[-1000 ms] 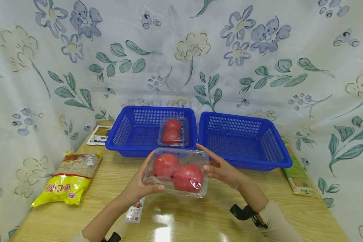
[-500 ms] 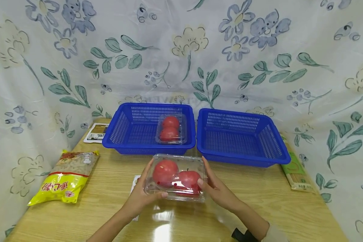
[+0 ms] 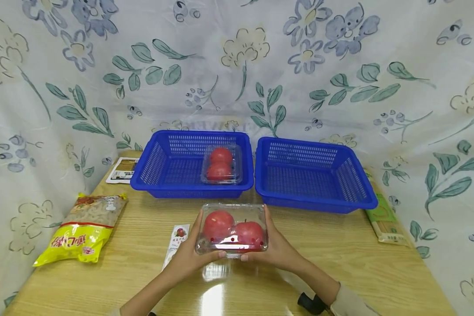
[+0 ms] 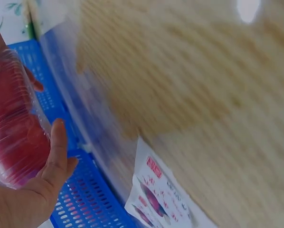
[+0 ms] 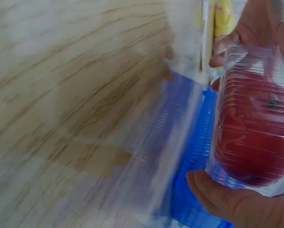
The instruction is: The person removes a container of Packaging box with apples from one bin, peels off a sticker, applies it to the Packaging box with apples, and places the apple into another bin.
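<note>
Table, hands gripping box, tomatoes perhaps

The head view looks forward and down from above the near side of the tabletop, far enough back to take in the left hand, the right hand, the box, the baskets and the far curtain. From the left wrist the view, turned sideways and close to the box, faces right across the tabletop; the right wrist's, equally close and turned, faces left, and these two share the box, both hands and parts of the baskets.
</note>
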Tool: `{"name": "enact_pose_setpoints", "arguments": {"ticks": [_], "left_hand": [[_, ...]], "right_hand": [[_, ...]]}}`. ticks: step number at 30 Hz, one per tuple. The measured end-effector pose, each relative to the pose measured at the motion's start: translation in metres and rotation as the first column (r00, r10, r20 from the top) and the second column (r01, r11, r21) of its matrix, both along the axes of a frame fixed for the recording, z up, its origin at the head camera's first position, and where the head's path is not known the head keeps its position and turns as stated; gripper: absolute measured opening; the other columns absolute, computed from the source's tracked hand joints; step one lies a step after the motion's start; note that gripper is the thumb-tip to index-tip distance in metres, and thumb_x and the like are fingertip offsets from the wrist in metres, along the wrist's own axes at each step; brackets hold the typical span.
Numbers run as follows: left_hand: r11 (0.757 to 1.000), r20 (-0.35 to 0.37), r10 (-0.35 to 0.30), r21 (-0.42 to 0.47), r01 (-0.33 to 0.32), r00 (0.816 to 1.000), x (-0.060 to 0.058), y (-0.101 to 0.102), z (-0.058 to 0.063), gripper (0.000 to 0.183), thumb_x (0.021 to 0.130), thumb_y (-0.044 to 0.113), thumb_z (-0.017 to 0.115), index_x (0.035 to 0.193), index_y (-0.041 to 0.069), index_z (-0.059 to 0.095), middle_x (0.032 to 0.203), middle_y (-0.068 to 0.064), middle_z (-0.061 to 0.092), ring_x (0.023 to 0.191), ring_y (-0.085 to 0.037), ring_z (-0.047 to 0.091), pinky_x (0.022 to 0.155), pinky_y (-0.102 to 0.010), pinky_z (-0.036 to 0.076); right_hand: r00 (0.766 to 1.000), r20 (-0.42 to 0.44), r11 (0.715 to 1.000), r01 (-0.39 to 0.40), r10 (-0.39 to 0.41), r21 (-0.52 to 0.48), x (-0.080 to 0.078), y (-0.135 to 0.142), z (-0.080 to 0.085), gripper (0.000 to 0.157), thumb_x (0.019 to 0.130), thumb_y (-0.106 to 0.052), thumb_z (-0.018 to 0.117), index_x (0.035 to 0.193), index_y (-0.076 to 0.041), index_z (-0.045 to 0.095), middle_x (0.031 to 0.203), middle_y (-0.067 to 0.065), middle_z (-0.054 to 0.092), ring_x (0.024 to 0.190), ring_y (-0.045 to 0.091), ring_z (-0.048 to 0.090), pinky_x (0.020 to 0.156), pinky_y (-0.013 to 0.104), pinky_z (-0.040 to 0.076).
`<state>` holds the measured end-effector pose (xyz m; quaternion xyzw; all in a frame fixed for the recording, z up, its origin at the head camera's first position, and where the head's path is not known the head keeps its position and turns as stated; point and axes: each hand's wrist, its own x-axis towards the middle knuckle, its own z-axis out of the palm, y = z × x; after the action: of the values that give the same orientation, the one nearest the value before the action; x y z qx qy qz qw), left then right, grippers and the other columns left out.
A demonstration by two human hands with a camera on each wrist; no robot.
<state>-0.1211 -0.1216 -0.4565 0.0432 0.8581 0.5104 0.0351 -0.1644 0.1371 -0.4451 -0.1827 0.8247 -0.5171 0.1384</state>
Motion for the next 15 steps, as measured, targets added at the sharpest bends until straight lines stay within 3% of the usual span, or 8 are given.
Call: {"name": "enact_pose_setpoints", "arguments": {"ticks": [3,10,15], "left_hand": [[0.999,0.003,-0.023,-0.034,0.023,1.0,-0.006,-0.002,-0.001,0.122,0.077,0.041,0.084,0.16,0.031,-0.004,0.161,-0.023,0.021,0.138,-0.053,0.035,0.105,-0.068,0.035],[0.992,0.022,-0.044,-0.121,0.047,0.999,-0.012,-0.003,-0.003,0.122,0.078,0.047,0.082,0.161,0.019,-0.004,0.155,-0.03,0.031,0.133,-0.054,0.042,0.103,-0.067,0.039],[0.991,0.029,-0.056,-0.122,0.059,0.998,-0.015,-0.003,-0.006,0.123,0.078,0.048,0.081,0.161,0.019,-0.005,0.153,-0.031,0.032,0.133,-0.054,0.042,0.103,-0.068,0.037]], "right_hand": [[1.0,-0.021,1.0,0.01,-0.01,0.003,-0.004,-0.001,-0.003,0.142,0.067,-0.033,0.093,0.159,-0.02,-0.014,0.163,0.025,0.012,0.142,0.044,0.036,0.112,0.056,0.033],[0.999,-0.022,0.996,-0.033,0.031,-0.085,-0.011,-0.003,-0.012,0.14,0.069,-0.025,0.093,0.158,-0.019,-0.016,0.154,0.025,0.036,0.135,0.037,0.048,0.111,0.053,0.038],[0.999,0.008,0.994,-0.034,0.035,-0.106,-0.013,-0.003,-0.017,0.141,0.069,-0.024,0.093,0.158,-0.019,-0.016,0.154,0.025,0.036,0.135,0.036,0.047,0.112,0.052,0.036]]}}
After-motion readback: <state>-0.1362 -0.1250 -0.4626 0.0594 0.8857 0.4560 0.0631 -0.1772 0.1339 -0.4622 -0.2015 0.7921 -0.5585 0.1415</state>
